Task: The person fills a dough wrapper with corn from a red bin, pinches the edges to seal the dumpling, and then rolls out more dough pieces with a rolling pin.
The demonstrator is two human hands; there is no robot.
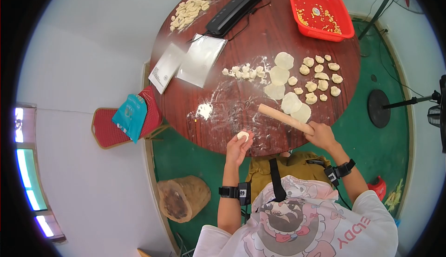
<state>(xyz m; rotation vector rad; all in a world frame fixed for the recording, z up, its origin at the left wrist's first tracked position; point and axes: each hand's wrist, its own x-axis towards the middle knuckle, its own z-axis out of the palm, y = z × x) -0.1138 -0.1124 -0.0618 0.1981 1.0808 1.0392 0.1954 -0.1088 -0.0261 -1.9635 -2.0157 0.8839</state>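
My left hand (238, 148) holds a small flattened piece of dough (243, 136) at the near edge of the round table. Closed around the near end of a wooden rolling pin (283, 117) is my right hand (321, 135); the pin slants away to the left over the table. Just beyond it lie thin round dough wrappers (279, 76), some overlapping. Several small dough lumps (244, 72) sit in flour left of the wrappers. To their right are several filled dumplings (323, 85). A pile of white flour (204, 110) is left of my left hand.
The dark red wooden table (265, 20) also carries a red basin (346, 22) with yellow bits, a black sealing machine (234, 13) with a cord, clear plastic bags (202, 59) and shaped dough pieces (190, 11). A red chair (104, 127) and log stump (183, 197) stand left; a fan base (378, 108) stands right.
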